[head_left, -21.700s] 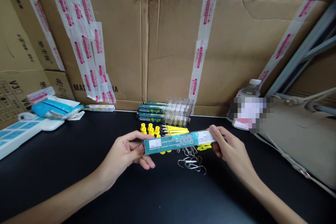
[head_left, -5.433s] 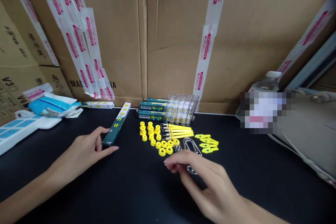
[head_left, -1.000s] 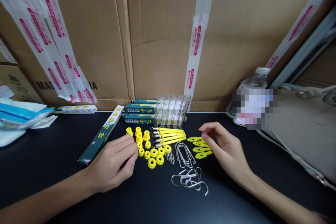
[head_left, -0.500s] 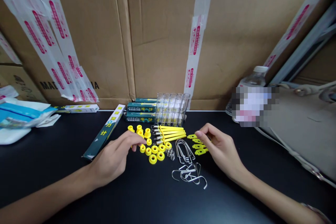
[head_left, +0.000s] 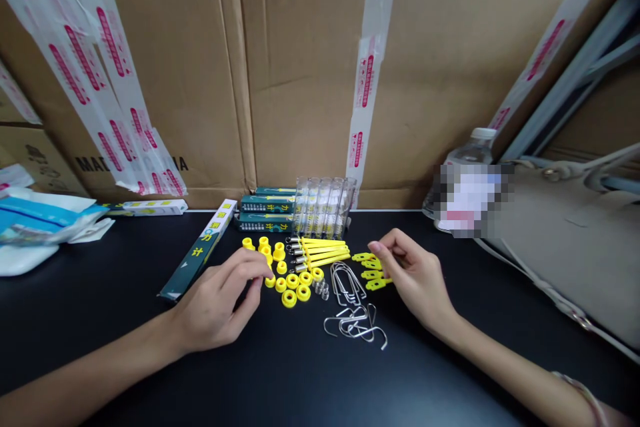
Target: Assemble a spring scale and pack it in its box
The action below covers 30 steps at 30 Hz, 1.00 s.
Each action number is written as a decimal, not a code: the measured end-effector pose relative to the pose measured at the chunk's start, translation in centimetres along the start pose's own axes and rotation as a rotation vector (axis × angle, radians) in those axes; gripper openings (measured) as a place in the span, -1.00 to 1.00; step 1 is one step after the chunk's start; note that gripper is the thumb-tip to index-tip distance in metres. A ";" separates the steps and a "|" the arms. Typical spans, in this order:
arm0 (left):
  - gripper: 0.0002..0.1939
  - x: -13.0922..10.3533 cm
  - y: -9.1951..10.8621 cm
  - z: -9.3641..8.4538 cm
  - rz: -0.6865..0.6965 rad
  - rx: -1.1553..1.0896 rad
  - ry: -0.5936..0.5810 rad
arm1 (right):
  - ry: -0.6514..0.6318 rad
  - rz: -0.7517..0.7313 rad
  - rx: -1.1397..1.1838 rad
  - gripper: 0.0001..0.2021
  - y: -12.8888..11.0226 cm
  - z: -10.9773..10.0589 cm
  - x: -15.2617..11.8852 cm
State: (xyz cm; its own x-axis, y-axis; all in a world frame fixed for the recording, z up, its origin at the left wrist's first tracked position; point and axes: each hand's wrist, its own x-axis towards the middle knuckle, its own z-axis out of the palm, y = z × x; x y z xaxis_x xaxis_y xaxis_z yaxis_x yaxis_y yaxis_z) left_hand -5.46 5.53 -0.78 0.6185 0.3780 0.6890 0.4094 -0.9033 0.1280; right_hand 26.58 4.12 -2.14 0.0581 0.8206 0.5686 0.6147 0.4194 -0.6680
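My left hand [head_left: 220, 303] hovers at the left edge of several yellow caps and rings [head_left: 289, 298], its fingers curled but apart and holding nothing visible. My right hand [head_left: 417, 277] is beside several flat yellow-green tabs [head_left: 373, 275], thumb and forefinger apart. Between the hands lie yellow rods with springs [head_left: 325, 255], small metal coils [head_left: 321, 289], long bent wire loops [head_left: 349, 283] and a tangle of S-shaped metal hooks [head_left: 357, 325]. Behind them, clear tubes [head_left: 325, 207] stand in a row against green boxes [head_left: 265, 221].
A long green box [head_left: 197, 257] lies slanted behind my left hand. Blue and white packets [head_left: 45, 217] sit at the far left. A plastic bottle [head_left: 470, 180] and a beige bag [head_left: 575, 233] are on the right. Large cardboard [head_left: 300, 67] walls off the back.
The view has shifted slightly, so objects at the right appear further left. The thumb and fingers of my left hand have moved further apart. The small parts look the same.
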 end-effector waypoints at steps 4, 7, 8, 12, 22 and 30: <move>-0.72 0.0 0.1 -0.1 0.013 0.014 -0.009 | -0.035 -0.063 -0.026 -0.78 -0.1 0.1 0.3; -0.72 0.1 0.2 -0.1 0.022 0.020 -0.017 | -0.032 -0.117 -0.065 -0.80 -0.1 0.1 0.5; -0.72 0.1 0.2 -0.1 0.021 0.021 -0.020 | -0.027 -0.138 -0.078 -0.80 -0.2 0.1 0.6; -0.75 0.3 0.2 0.0 0.001 0.019 -0.033 | -0.023 -0.204 -0.119 -0.79 -0.2 0.2 0.7; -0.82 0.1 -0.4 -0.1 0.029 -0.009 -0.077 | -0.175 -0.417 -0.291 -0.81 0.2 0.2 1.7; -0.38 -0.5 -1.1 0.6 -0.016 -0.037 -0.085 | -0.237 -0.498 -0.543 -0.82 1.0 0.5 2.8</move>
State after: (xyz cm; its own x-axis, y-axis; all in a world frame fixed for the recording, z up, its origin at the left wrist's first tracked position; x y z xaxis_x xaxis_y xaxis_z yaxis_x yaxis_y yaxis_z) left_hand -5.85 6.43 -1.69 0.6670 0.4071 0.6240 0.3958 -0.9032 0.1662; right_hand 26.96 7.05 -1.43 -0.4588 0.6715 0.5818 0.8271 0.5620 0.0036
